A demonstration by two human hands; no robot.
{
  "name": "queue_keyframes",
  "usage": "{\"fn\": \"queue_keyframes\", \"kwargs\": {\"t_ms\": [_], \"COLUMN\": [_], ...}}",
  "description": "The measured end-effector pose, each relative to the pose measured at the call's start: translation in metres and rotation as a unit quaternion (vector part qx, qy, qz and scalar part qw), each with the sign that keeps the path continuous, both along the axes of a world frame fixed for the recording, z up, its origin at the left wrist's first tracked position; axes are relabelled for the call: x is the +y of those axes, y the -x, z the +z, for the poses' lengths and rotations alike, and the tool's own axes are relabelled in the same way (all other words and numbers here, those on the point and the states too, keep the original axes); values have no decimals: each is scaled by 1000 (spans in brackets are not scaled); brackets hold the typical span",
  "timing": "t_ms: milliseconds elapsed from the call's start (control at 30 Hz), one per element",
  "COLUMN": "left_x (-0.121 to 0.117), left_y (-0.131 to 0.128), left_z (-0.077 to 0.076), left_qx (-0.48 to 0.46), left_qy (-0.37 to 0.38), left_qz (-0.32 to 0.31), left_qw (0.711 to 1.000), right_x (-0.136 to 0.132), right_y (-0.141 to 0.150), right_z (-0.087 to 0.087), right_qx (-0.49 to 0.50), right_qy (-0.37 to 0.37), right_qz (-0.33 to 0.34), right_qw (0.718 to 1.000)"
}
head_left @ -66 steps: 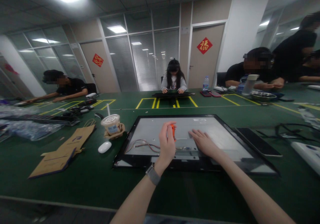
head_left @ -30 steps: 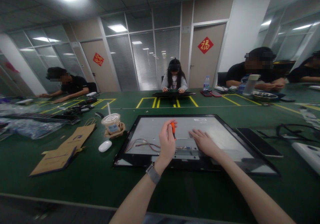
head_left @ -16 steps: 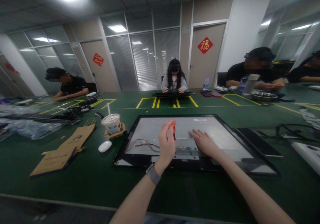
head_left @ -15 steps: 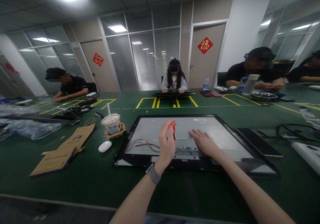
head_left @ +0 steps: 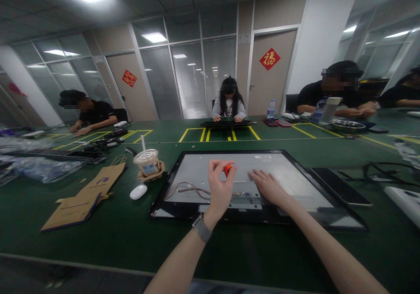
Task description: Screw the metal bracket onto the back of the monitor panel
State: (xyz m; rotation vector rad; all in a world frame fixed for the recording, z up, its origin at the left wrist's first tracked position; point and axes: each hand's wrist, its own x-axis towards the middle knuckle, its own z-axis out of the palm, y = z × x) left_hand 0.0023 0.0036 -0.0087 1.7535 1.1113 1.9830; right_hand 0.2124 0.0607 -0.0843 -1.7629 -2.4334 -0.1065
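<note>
A flat display panel [head_left: 192, 167] lies face down before me, its pale metal back framed in black. My left hand [head_left: 219, 188], with a watch on the wrist, is closed around an orange-handled screwdriver [head_left: 227, 169] above the middle of that back. The screwdriver's shaft is hidden by my fingers. Resting flat on the metal, to the right, is my right hand [head_left: 269, 186], fingers stretched out and holding nothing. Thin cables [head_left: 190, 188] run across the panel to a small connector strip [head_left: 244, 194] below my hands.
Left of the panel are a lidded cup [head_left: 146, 162] in a cardboard holder, a white mouse [head_left: 138, 192] and a paper bag [head_left: 83, 197]. A black phone-like slab [head_left: 339, 185] and a white power strip [head_left: 405, 206] lie right. Several people sit around the table [head_left: 114, 246].
My left hand has turned at the wrist and its fingers have shifted on the orange handle, which now shows as a shorter piece. My right hand stays in place.
</note>
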Motion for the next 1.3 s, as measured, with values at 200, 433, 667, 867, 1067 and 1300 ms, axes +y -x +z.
{"fn": "queue_keyframes", "kwargs": {"t_ms": [200,433,667,867,1067,1300], "left_x": [-5,-2,-4,-2,-1,-4], "left_y": [0,0,0,-1,0,1], "left_z": [2,-1,2,-1,1,3], "left_qx": [-50,-36,-54,-78,-13,-12], "left_qy": [45,25,47,66,5,10], "left_qz": [-66,-51,-70,-96,-24,-54], "left_qw": [996,998,995,990,1000,998], "right_x": [0,1,0,-1,1,0], "right_y": [0,0,0,0,-1,-1], "right_z": [0,-2,0,2,-3,-3], "right_qx": [7,-12,-6,-5,-2,-15], "right_qy": [1,-6,-2,4,-9,-17], "right_qz": [-1,1,1,-1,-1,2], "right_qw": [1000,1000,1000,1000,1000,1000]}}
